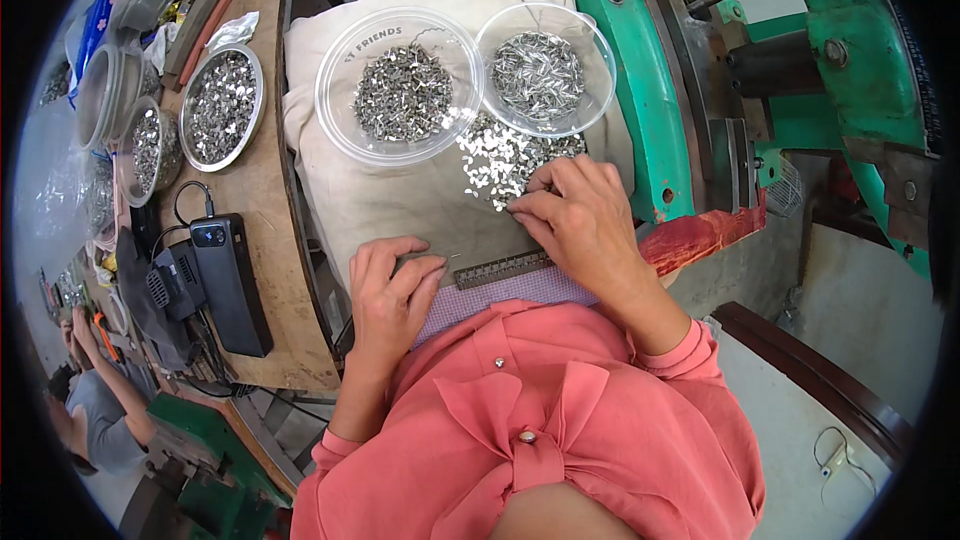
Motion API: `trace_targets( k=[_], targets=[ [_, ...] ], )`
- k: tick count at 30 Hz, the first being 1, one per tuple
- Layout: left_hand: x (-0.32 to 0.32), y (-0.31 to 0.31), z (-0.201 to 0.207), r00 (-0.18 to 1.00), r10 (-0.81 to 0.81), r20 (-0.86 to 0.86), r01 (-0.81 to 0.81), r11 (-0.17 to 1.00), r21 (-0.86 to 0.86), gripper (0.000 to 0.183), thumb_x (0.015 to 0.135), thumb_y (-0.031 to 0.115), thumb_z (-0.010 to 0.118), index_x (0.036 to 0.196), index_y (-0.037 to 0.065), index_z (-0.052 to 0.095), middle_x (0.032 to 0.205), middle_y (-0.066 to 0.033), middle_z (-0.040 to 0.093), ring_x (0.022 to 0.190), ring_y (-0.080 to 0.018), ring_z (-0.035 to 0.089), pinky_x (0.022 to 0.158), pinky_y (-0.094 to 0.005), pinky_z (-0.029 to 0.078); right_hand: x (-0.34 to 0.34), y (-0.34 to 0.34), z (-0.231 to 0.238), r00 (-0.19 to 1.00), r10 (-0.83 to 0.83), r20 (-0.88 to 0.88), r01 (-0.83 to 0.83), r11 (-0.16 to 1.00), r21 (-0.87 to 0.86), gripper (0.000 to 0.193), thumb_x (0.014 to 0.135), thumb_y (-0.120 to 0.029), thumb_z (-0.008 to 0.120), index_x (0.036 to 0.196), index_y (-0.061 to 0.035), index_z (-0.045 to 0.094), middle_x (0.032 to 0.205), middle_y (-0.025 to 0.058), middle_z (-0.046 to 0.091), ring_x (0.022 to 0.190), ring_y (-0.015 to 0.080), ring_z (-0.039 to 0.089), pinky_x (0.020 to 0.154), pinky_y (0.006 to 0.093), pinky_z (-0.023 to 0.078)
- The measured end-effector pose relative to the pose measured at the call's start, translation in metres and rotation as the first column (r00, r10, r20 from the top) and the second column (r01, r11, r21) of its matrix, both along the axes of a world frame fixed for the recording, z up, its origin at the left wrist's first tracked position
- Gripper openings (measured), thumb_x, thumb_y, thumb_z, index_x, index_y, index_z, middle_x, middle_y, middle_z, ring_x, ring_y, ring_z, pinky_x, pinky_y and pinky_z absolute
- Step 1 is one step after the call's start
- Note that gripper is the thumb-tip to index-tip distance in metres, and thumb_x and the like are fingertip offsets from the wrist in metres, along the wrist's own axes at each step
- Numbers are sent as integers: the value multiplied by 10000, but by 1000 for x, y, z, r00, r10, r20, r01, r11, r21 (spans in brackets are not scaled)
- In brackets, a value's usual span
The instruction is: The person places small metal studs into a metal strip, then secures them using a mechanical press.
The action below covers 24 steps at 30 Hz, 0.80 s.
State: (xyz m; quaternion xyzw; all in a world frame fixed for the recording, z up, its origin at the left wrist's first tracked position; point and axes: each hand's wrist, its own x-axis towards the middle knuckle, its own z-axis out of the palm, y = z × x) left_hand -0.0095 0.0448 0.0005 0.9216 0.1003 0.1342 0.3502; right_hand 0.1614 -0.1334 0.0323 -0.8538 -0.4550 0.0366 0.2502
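My left hand is closed, thumb and forefinger together, with a thin metal pin showing at the fingertips. Close to it on the cloth lies a dark metal strip with a row of small notches. My right hand pinches at the near edge of a loose pile of small shiny metal pieces; what its fingertips hold is too small to make out. Beyond the pile stand two clear plastic tubs. The left tub contains small metal parts, the right tub silvery pins.
Green machinery borders the cloth-covered work surface on the right. On the wooden bench at left are a dish of metal bits, more tubs and a black power bank. Another person works at far left.
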Motion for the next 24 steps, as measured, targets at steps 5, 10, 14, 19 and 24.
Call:
trace_targets(
  k=[5, 10, 14, 19, 24],
  targets=[
    [19, 1, 9, 997, -64, -51, 65, 998, 7, 217, 682, 40, 779, 886, 75, 713, 936, -58, 595, 874, -261, 543, 767, -369, 427, 1, -1, -1, 999, 10, -43, -10, 1000, -5, 119, 716, -118, 768, 832, -113, 743, 863, 11, 576, 873, 223, 553, 769, 373, 396],
    [31, 3, 12, 989, -127, -69, 129, 991, 23, 185, 687, 28, 771, 842, 57, 675, 914, -61, 583, 860, -269, 531, 751, -376, 420, -2, 8, -7, 999, 20, -32, -21, 1000, -14, 117, 730, -141, 782, 820, -105, 716, 879, 11, 572, 885, 215, 560, 764, 359, 382],
    [32, 4, 12, 990, -126, -67, 127, 992, 11, 183, 698, 12, 755, 829, 45, 631, 916, -74, 585, 866, -283, 532, 755, -379, 423, 1, 10, -1, 997, 60, -50, -64, 994, -90, 123, 717, -128, 775, 785, -81, 684, 871, 21, 560, 885, 214, 557, 764, 369, 389],
    [30, 5, 12, 993, -101, -68, 98, 994, -38, 182, 723, 1, 734, 852, 37, 611, 919, -93, 591, 876, -295, 538, 765, -379, 429, 0, 6, -3, 997, 51, -61, -55, 997, -56, 118, 712, -118, 764, 770, -74, 671, 908, 24, 566, 885, 227, 550, 778, 364, 394],
    [35, 2, 10, 995, -91, -46, 89, 995, -52, 165, 762, 50, 726, 876, 48, 607, 914, -89, 596, 846, -301, 559, 745, -395, 432, -2, 6, -8, 999, 34, -24, -34, 999, -20, 105, 709, -104, 752, 755, -71, 663, 944, 27, 573, 907, 236, 547, 792, 368, 405]
  ],
)
